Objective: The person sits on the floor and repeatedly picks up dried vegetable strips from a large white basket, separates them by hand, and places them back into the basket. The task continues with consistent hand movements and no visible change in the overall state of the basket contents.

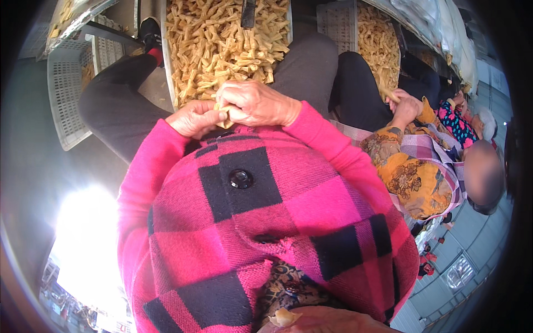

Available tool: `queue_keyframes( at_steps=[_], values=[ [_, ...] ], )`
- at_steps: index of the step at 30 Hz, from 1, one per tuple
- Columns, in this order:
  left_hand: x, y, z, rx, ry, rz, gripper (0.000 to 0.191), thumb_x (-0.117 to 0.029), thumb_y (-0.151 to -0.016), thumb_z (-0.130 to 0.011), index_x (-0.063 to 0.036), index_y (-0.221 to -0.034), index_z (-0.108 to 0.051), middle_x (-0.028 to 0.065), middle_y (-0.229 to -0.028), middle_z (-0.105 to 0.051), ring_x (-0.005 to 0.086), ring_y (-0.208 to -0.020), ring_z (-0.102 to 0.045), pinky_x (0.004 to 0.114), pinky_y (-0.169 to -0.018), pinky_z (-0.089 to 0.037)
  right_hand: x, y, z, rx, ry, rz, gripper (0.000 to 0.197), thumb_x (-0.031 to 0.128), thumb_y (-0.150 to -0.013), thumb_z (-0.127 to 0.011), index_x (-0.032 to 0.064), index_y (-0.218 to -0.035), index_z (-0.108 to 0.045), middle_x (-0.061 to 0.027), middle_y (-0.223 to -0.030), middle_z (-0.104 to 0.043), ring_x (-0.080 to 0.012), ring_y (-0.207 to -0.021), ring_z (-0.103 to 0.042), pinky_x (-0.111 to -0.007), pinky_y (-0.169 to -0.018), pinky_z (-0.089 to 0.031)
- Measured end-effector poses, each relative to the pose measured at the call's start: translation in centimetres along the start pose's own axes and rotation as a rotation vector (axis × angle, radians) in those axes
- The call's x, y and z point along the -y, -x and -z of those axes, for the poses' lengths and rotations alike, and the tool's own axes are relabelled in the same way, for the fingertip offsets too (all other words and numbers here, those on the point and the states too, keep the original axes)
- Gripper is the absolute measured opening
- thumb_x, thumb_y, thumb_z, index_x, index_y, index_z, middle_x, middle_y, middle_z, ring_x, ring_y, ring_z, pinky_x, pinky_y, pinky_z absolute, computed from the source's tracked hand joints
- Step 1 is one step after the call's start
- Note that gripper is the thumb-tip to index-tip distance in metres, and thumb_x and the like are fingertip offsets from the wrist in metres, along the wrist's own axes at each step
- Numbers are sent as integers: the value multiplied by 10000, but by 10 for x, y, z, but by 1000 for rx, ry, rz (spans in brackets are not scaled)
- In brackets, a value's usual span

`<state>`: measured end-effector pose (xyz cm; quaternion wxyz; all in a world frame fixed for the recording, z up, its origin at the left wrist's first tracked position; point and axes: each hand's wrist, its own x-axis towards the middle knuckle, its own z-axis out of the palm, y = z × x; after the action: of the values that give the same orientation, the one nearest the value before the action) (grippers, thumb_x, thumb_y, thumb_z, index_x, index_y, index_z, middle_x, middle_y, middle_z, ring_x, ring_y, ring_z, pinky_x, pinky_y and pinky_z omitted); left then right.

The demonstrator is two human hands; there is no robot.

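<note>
Both my hands meet low in the frame's upper half, above the near end of a pale crate point(168, 62). Between them is a small yellow strip point(226, 120), apparently tofu skin. My left hand point(195, 118) pinches it between thumb and fingers. My right hand point(254, 103) closes over it from the other side, its fingers curled and partly hiding the strip. Just beyond lies a deep heap of yellow-tan knotted strips point(225, 45), filling the crate between my knees. A dark flat bar point(248, 13) reaches over the heap's far part.
A perforated plastic crate point(66, 100) stands at left beyond my leg. At right, a co-worker in a floral orange sleeve point(412, 183) holds a strip point(388, 92) near a second heap of knots point(377, 41). Plastic sheeting point(445, 29) covers a raised surface at upper right.
</note>
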<state>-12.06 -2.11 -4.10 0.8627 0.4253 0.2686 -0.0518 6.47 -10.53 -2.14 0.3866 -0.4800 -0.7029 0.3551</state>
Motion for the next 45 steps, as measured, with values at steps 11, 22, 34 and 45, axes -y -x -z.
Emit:
queue_keyframes(
  at_steps=[11, 22, 34, 45],
  values=[
    [-9, -22, -16, -533, -804, -429, 125, -161, -814, -642, -86, -913, -629, 65, -760, -633, 190, -626, -589, 300, -547, -439, -16, 4, 9, -151, 159, -330, 115, 105, -781, -622, 38, -862, -577, -105, -782, -604, -260, -682, -628, -355, -616, -503],
    [8, -21, -2, -80, 450, -75, 271, -279, -968, -521, -139, -751, -440, -62, -535, -302, 52, -431, -245, 222, -384, -181, -27, 21, -9, -492, -540, -544, 125, 58, -846, -677, 14, -933, -599, -23, -751, -649, -85, -658, -607, -224, -579, -494],
    [22, -31, -6, -532, 221, -49, 246, -363, -957, -527, -121, -919, -544, -84, -514, -315, 39, -394, -244, 218, -376, -169, -22, 27, 0, -364, -1138, -636, 100, 75, -829, -696, 3, -854, -632, -43, -703, -631, -86, -562, -585, -202, -523, -499],
    [17, -41, -16, -298, 401, 158, 165, -263, -972, -462, -116, -951, -534, -63, -503, -348, 56, -366, -269, 218, -344, -181, -28, 24, -12, -120, -623, -494, 423, 206, -775, -773, -10, -1095, -601, -33, -868, -594, -109, -778, -588, -218, -669, -495]
  ],
)
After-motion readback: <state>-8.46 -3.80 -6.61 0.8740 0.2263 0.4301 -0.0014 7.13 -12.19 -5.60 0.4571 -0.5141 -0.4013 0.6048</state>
